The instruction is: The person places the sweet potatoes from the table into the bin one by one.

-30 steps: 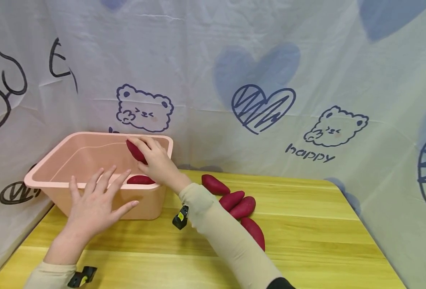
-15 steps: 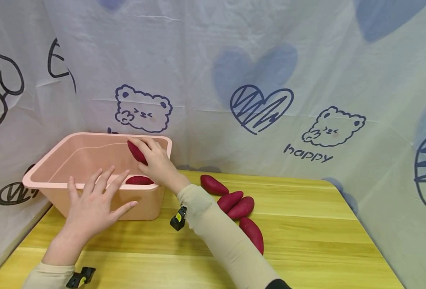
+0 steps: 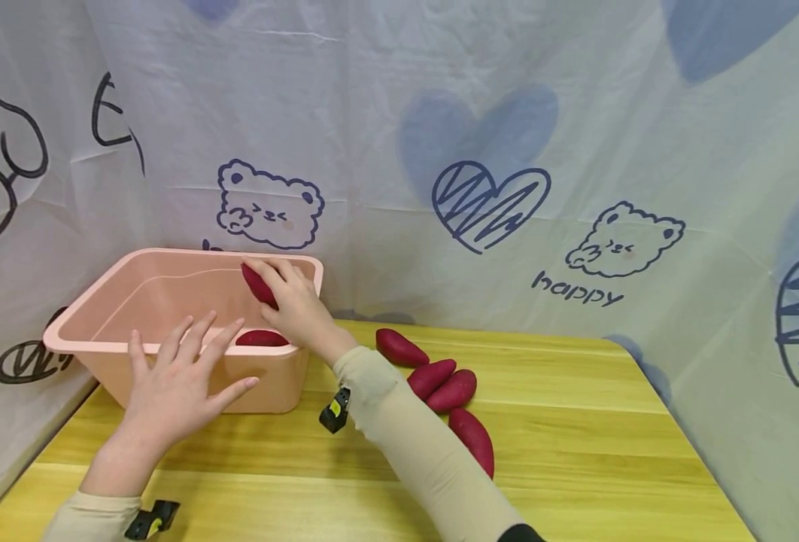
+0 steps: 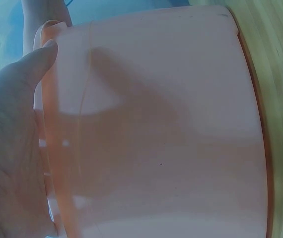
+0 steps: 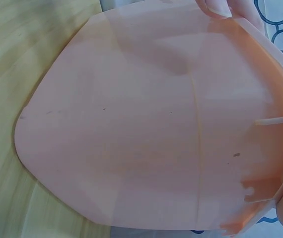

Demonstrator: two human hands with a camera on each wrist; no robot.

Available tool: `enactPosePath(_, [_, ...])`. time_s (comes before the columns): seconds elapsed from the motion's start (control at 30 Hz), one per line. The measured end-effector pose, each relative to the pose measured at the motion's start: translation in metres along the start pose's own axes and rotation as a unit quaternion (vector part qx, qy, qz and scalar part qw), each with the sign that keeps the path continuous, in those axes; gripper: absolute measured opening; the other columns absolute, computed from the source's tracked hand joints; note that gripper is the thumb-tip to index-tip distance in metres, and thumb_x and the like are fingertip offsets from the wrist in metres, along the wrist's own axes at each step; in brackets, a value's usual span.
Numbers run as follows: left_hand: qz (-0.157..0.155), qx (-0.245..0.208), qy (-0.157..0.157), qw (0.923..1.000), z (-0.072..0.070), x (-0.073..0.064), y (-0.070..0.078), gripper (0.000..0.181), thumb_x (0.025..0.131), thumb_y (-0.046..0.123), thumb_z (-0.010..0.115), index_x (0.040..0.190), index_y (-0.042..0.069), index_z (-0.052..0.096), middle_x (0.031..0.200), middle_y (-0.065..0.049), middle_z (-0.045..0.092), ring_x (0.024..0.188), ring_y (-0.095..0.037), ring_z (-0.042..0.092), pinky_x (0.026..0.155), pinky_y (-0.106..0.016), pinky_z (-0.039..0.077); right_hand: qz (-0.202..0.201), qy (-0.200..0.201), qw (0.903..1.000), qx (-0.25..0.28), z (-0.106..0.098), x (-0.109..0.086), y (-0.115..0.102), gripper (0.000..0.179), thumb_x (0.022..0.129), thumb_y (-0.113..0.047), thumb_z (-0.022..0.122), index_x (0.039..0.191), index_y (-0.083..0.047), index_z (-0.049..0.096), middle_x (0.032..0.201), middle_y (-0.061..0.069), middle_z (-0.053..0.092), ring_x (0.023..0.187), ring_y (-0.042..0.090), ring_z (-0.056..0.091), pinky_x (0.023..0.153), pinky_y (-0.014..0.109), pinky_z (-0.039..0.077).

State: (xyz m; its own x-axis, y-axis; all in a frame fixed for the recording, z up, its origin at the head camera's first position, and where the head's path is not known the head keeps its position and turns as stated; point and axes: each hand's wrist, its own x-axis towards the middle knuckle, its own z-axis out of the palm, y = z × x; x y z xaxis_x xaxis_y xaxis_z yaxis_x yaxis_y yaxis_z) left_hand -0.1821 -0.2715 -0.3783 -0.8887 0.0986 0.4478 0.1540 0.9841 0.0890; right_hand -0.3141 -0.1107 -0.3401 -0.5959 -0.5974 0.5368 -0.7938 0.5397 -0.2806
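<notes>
From the head view, grasping one sweet potato [image 3: 257, 284] in the right hand [image 3: 298, 309], with fingers and thumb curled round it, tilted in the mouth of the pink tub [image 3: 257, 382] near the right end. Laying the left hand [image 3: 176, 380] across the near rim, released, with fingers straight and fanned. Below the right hand, inside at the right end, showing a second potato [image 3: 262, 338], partly hidden by the near rim. To the right of the tub, on the wooden table [image 3: 575, 452], showing four more potatoes [image 3: 454, 391] in a loose line, with the middle two side by side and the nearest partly behind the right sleeve [image 3: 426, 444]. Behind everything, showing a printed cloth [image 3: 372, 90]. From the left wrist, showing the left thumb at the rim, beside a shadowed tub wall. From the right wrist, showing mostly tub wall, with table at left and only a sliver of hand at the lower right edge, too little to tell the grip from there.
</notes>
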Motion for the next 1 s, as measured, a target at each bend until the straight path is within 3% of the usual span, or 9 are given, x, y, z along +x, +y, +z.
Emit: enactPosePath(1.0, [0.003,-0.002,0.002,1.0,-0.0005,0.0002,-0.0002,0.082,0.082,0.072,0.056,0.152,0.038,0.029,0.155,-0.014,0.034,0.142,-0.04,0.025,0.11,-0.073,-0.015,-0.014,0.023,0.9993,-0.027,0.0015,-0.0003,0.0031,0.07,0.087,-0.014,0.07,0.149,-0.019,0.038,0.143,0.004,0.048,0.13,0.018,0.049,0.111,0.035,0.041])
